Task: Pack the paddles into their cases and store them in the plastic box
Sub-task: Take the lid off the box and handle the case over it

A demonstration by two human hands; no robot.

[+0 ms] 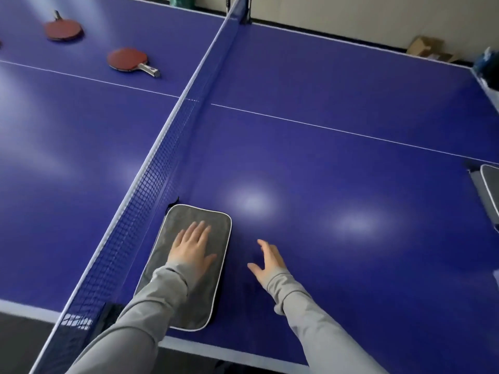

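A grey paddle case (213, 233) with white piping lies flat on the blue table, close to the net at the near edge. My left hand (190, 251) rests flat on top of it with straight fingers. My right hand (267, 261) hovers open just right of the case, over bare table, holding nothing. Two red paddles lie beyond the net on the far left: one (128, 60) with a pale handle, another (63, 29) farther back. A second grey case (490, 190) shows partly at the right edge. A plastic box (488, 76) sits at the far right corner, mostly cut off.
The net (172, 125) runs diagonally from the near left to the far middle, splitting the table (337, 171). A cardboard box (426, 48) lies on the floor beyond the table's far edge. The table's near edge runs just under my forearms.
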